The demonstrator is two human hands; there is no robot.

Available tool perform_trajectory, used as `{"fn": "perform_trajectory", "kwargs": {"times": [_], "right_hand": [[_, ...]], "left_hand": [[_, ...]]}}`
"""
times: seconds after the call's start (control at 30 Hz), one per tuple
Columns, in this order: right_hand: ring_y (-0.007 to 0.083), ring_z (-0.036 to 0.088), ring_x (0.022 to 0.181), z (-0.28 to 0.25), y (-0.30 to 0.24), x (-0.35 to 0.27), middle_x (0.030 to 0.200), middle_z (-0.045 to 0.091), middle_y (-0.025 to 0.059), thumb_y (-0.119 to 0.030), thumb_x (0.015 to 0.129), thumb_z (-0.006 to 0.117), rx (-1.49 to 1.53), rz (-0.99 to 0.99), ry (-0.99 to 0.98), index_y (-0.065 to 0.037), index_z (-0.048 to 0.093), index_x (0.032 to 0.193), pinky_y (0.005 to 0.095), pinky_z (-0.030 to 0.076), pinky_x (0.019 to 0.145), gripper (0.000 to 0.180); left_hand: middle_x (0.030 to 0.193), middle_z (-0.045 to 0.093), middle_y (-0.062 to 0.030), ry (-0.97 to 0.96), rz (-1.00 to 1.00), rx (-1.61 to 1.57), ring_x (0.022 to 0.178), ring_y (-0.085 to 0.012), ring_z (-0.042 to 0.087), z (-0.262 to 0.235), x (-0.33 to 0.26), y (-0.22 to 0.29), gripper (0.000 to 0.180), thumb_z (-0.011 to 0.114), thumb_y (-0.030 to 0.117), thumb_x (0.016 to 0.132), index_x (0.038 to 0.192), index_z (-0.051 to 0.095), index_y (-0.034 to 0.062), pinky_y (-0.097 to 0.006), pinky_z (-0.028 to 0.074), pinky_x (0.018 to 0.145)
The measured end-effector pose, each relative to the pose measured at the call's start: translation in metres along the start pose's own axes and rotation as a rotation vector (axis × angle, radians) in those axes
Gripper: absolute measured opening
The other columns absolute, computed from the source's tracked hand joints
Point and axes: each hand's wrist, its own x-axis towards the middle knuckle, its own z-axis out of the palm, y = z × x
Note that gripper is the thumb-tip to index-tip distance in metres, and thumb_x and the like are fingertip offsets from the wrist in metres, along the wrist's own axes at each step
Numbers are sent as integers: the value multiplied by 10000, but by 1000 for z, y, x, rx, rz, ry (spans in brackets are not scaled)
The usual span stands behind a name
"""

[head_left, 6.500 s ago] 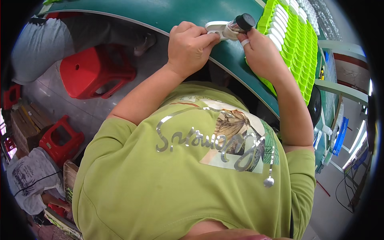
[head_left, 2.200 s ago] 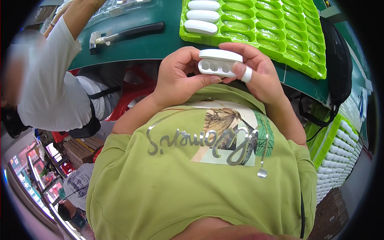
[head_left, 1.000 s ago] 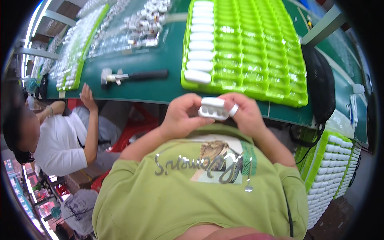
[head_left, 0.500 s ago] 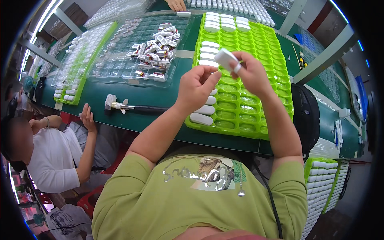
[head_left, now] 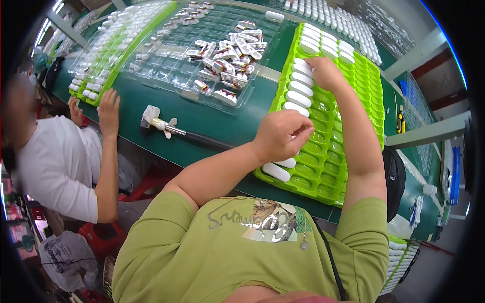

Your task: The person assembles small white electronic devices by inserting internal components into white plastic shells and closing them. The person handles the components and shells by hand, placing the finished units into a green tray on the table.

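A bright green moulded tray (head_left: 353, 126) has rows of oval pockets, with white oval cases (head_left: 301, 79) in its left column and at its far end. My right hand (head_left: 328, 76) reaches over the tray, fingers curled at the right end of a white oval case (head_left: 301, 63) lying in a left-column pocket. Nearer to me, my left hand (head_left: 284, 134) hovers over the left column, its thumb and forefinger pressed together. Whatever lies inside those fingers is hidden. Beneath it, more white cases (head_left: 276, 172) fill the near left corner.
A hammer (head_left: 187, 134) with a wrapped head lies left of the tray. Behind it, a clear blister tray (head_left: 151, 70) carries a heap of small white parts (head_left: 230, 55). A single white case (head_left: 275, 16) rests beyond. A co-worker (head_left: 60, 166) sits at left, one hand (head_left: 108, 112) at the table edge.
My right hand has carried a white case away from me to the left column. My left hand has drawn nearer to me. The view has shifted; the co-worker's hands are at the table edge.
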Motion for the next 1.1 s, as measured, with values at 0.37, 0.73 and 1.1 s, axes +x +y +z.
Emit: {"fn": "perform_trajectory", "kwargs": {"times": [0.37, 0.73, 1.1], "right_hand": [[343, 613, 1105, 12, -103, 108, 1188, 656, 155, -166, 885, 580, 167, -102, 118, -189, 685, 1198, 424, 492, 949, 332], [172, 646, 875, -21, -96, 71, 1095, 686, 66, -94, 871, 622, 1211, 219, 78, -22, 644, 1157, 335, 522, 719, 296], [131, 642, 957, -35, -99, -166, 1075, 672, 69, -33, 863, 718, 1498, 93, 183, 12, 581, 1246, 282, 524, 850, 409]], "left_hand": [[712, 627, -80, -34, -25, 30, 604, -257, 606, -3, -1, 0, 74, 730, 71, 790, 819, 663, 56, -356, 475, 543], [743, 668, -68, 26, -234, -120, 652, -160, 642, -7, -1, -4, 101, 723, 118, 849, 841, 671, 31, -299, 497, 578], [824, 671, -125, -67, -827, -1067, 663, -165, 660, -18, 12, -4, 379, 531, 349, 1013, 1008, 599, -23, -278, 558, 588]]}}
